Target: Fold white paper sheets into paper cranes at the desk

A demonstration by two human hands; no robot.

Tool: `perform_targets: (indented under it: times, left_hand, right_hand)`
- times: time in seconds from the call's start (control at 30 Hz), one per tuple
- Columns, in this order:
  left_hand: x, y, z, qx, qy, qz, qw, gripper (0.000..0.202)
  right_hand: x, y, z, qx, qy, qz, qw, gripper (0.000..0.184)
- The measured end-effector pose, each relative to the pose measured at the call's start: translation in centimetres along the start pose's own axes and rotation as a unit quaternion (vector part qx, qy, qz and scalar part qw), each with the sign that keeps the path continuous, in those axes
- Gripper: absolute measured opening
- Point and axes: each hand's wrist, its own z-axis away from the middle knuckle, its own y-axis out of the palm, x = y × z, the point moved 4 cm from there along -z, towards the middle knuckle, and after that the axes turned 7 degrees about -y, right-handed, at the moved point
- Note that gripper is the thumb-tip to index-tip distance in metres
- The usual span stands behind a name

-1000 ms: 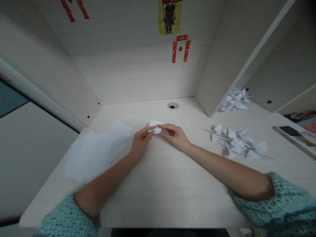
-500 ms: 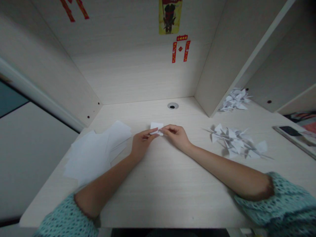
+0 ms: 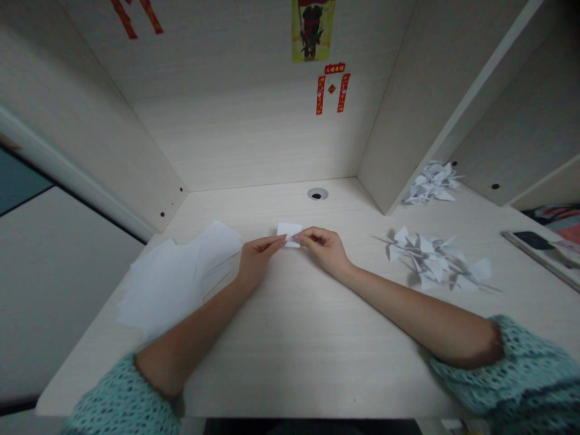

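Two bare hands and one small folded white paper square [image 3: 288, 233], feather-light, thin, soft, best held by its edges, pinched mid-desk between the near-closed fingertips of left hand [image 3: 260, 261] and right hand [image 3: 324, 250]; pale wood-grain desk [image 3: 290, 362]; loose white paper sheets [image 3: 167, 284] leftward; folded white paper cranes [image 3: 430, 263] rightward

No lettering could be read with certainty. Two vertical red paper strips [image 3: 320, 95] hung on the back panel beneath a short red horizontal strip [image 3: 333, 68], seemingly bearing gold Chinese characters, too small to decipher. A small red diamond [image 3: 331, 89] stood between them. The yellow poster [image 3: 313, 30] above showed no legible words.
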Motion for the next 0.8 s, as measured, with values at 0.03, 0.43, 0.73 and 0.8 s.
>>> perform_targets:
  times: [0.03, 0.43, 0.73, 0.8]
  left_hand:
    - [-0.01, -0.05, -0.01, -0.004, 0.001, 0.001, 1.0, 0.027]
    - [0.04, 0.03, 0.14, -0.001, 0.014, -0.001, 1.0, 0.026]
    - [0.81, -0.27, -0.46, -0.019, 0.004, 0.021, 1.0, 0.027]
    - [0.74, -0.36, -0.5, -0.026, -0.002, 0.032, 0.999, 0.03]
  right_hand:
    - [-0.07, 0.09, -0.03, 0.009, 0.002, -0.009, 1.0, 0.021]
    - [-0.5, 0.3, -0.09, 0.002, 0.024, -0.064, 0.998, 0.021]
    - [-0.19, -0.09, -0.02, -0.058, 0.038, -0.085, 0.994, 0.02]
    - [-0.09, -0.22, -0.07, -0.074, 0.04, -0.089, 0.992, 0.019]
